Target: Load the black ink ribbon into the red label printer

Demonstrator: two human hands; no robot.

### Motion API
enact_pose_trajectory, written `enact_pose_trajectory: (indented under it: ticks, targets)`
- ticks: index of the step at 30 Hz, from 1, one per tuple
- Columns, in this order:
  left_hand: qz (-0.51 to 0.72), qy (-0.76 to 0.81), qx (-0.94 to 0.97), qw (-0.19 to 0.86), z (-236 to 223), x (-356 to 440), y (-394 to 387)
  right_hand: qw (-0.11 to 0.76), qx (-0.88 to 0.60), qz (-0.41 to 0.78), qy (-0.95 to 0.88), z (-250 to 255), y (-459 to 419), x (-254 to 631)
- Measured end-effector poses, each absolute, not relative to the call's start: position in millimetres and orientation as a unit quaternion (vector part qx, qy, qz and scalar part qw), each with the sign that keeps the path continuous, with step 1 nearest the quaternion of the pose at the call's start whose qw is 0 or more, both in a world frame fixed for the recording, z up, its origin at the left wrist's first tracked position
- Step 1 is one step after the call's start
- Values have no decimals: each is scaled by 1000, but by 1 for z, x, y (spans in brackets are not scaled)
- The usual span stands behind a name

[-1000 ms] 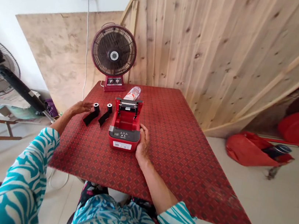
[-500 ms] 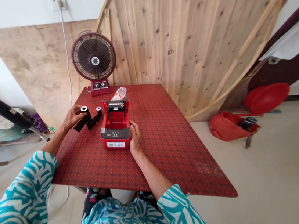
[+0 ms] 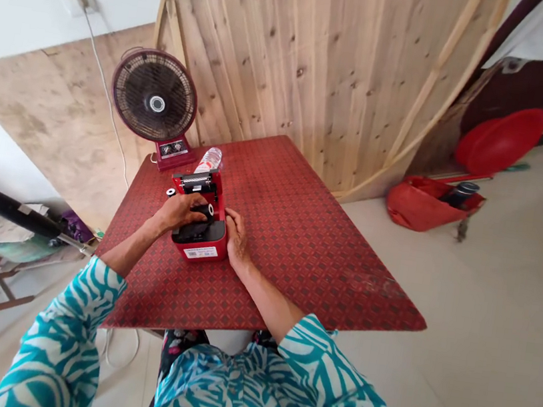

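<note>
A red and black label printer (image 3: pixel 200 251) sits on the table with its lid raised, its white label facing me. My left hand (image 3: pixel 175 211) is closed round a black ribbon roll (image 3: pixel 208 211) with a white core, over the printer's open compartment. Whether the roll touches the inside is hidden by my fingers. Along the printer's right side lies my right hand (image 3: pixel 238 239), its fingers curved against the casing. A second black ribbon roll (image 3: pixel 170 193) stands left of the printer, mostly hidden behind my left hand.
Behind the printer lies a clear plastic bottle (image 3: pixel 209 160). A dark red fan (image 3: pixel 156 104) stands at the back left of the patterned red table (image 3: pixel 303 262). A wooden panel (image 3: pixel 296 59) leans behind. On the floor at right is a red bag (image 3: pixel 410 206).
My left hand has picked up one ribbon roll and carried it right, over the open printer. My right hand has stayed at the printer's side. The view has shifted.
</note>
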State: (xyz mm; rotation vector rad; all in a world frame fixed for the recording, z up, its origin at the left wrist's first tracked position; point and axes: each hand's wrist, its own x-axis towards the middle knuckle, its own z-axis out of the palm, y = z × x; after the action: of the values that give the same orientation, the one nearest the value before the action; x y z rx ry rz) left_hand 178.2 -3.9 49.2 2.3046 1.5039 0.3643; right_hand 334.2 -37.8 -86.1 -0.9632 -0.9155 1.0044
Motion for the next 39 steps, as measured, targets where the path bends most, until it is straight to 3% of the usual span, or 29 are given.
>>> enact_pose_trajectory:
  ticks: [12, 19, 22, 25, 31, 39]
  targets:
    - [-19, 570, 819, 54, 57, 190, 1, 676, -422, 435, -418, -83, -39, 335]
    - [-74, 536, 836, 91, 49, 207, 22, 669, -428, 437, -422, -82, -40, 336]
    - [-19, 501, 850, 163, 52, 192, 11, 672, -431, 438, -413, -83, -39, 335]
    - [123, 499, 828, 224, 56, 168, -16, 670, -435, 436, -415, -84, -39, 335]
    - [216, 483, 830, 178, 50, 148, -65, 666, -441, 435, -416, -85, -40, 337]
    - [285, 430, 851, 95, 34, 165, -64, 661, -444, 441, -414, -88, -39, 337]
